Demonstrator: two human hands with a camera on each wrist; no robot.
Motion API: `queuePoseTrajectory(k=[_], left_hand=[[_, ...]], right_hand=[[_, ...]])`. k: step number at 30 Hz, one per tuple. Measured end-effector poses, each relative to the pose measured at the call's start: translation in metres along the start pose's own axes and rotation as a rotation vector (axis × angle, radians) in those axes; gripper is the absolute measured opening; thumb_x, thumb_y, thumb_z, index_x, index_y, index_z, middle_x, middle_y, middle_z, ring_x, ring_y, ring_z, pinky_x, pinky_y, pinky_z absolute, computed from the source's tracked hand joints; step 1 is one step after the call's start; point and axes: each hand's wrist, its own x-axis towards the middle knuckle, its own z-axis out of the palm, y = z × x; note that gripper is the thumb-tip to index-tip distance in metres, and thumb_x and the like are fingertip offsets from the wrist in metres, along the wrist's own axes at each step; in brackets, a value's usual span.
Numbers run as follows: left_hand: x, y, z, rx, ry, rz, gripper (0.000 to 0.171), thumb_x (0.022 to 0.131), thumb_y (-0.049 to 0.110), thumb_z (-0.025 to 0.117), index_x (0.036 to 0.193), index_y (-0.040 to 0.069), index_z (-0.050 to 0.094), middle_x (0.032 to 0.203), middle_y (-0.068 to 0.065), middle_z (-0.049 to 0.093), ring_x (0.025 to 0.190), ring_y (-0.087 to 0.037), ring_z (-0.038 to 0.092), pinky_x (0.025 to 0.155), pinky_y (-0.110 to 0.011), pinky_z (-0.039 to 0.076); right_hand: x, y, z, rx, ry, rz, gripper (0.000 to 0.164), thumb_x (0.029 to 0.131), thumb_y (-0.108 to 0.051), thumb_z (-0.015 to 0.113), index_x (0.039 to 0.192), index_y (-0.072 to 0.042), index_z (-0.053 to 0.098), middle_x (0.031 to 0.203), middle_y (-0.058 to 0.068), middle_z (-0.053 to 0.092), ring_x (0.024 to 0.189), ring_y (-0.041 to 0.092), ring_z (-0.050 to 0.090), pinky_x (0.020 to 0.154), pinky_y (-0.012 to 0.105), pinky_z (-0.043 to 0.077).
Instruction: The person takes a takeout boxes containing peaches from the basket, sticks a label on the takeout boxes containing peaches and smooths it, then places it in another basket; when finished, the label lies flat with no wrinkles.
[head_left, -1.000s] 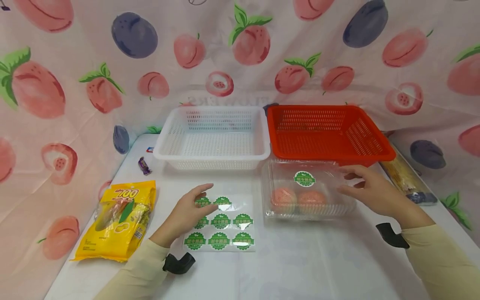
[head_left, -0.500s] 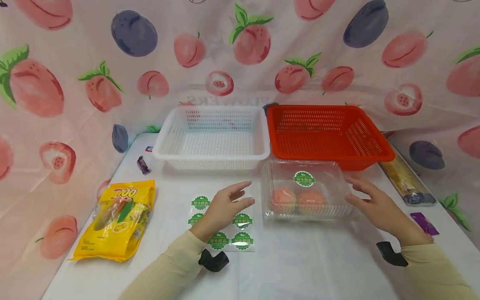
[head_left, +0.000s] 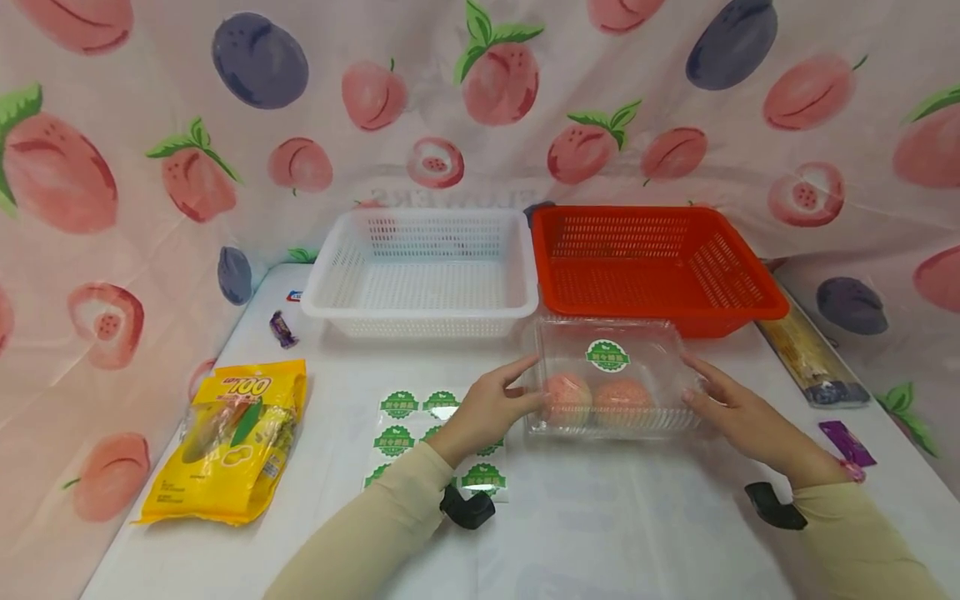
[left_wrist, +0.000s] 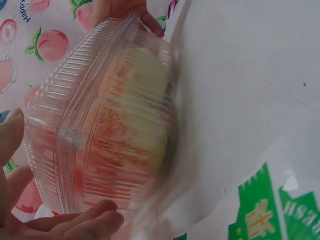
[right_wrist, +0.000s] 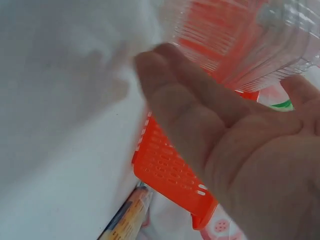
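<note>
A clear plastic clamshell box (head_left: 648,346) stands in front of the baskets, with two round pink-red fruits (head_left: 622,398) inside. On its lid is a green scalloped sticker (head_left: 607,356). My left hand (head_left: 483,412) reaches to the box's left end, fingers and thumb spread; the left wrist view shows its fingertips (left_wrist: 107,220) close against the plastic box (left_wrist: 95,115). At the opposite end is my right hand (head_left: 738,417), its fingers fairly straight along the side. Beneath my left forearm lies a sheet of green stickers (head_left: 393,442), partly covered.
Behind the box stand a white basket (head_left: 420,325) and a red basket (head_left: 660,312). A yellow bag (head_left: 217,467) lies at left, with a purple-wrapped candy (head_left: 282,330) beyond it. At right are a long clear packet (head_left: 813,358) and a purple wrapper (head_left: 847,442).
My left hand has moved right, from above the sticker sheet to the box's left end. My right hand has stayed near the right end, uncovering the purple wrapper. The box looks almost unmoved.
</note>
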Motion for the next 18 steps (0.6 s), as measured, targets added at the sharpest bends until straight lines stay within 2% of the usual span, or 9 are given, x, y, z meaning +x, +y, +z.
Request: queuePoseTrajectory(k=[4,8,12,15,18], left_hand=[[0.002,0.002,-0.002,0.025,-0.033,0.015,0.060,0.096,0.030,0.069,0.152,0.030,0.046,0.155,0.001,0.042,0.126,-0.028,0.057,0.100,-0.046,0.048],[0.003,0.005,-0.003,0.022,-0.046,-0.010,0.060,0.096,0.029,0.069,0.151,0.031,0.047,0.151,0.000,0.046,0.123,-0.025,0.058,0.094,-0.043,0.052],[0.002,0.008,-0.004,0.029,-0.041,-0.034,0.061,0.094,0.029,0.072,0.150,0.033,0.048,0.147,-0.002,0.050,0.117,-0.022,0.060,0.084,-0.037,0.054],[-0.002,0.009,-0.004,0.039,-0.045,-0.045,0.061,0.093,0.029,0.074,0.149,0.033,0.050,0.144,-0.003,0.052,0.113,-0.021,0.061,0.079,-0.036,0.054],[-0.007,0.013,-0.003,0.025,-0.056,-0.050,0.062,0.091,0.029,0.075,0.148,0.033,0.051,0.142,-0.002,0.054,0.110,-0.019,0.062,0.079,-0.035,0.054]], right_hand=[[0.001,-0.001,0.001,0.016,-0.068,0.051,0.077,0.104,-0.052,0.044,0.161,-0.031,-0.004,0.156,0.037,0.016,0.127,0.059,0.041,0.088,0.072,0.045],[0.001,-0.001,0.002,0.035,-0.090,0.075,0.078,0.104,-0.053,0.043,0.160,-0.032,-0.006,0.152,0.038,0.026,0.107,0.042,0.061,0.086,0.063,0.052],[-0.001,-0.003,0.003,0.027,-0.063,0.070,0.077,0.104,-0.051,0.044,0.161,-0.031,-0.003,0.146,0.037,0.036,0.086,0.026,0.063,0.080,0.049,0.057],[-0.007,-0.004,0.006,0.030,-0.032,0.067,0.076,0.104,-0.049,0.045,0.162,-0.028,0.000,0.143,0.037,0.040,0.079,0.025,0.060,0.074,0.040,0.058],[-0.016,-0.005,0.007,0.047,-0.009,0.079,0.075,0.105,-0.049,0.044,0.162,-0.025,0.002,0.142,0.037,0.042,0.075,0.025,0.061,0.072,0.040,0.059]])
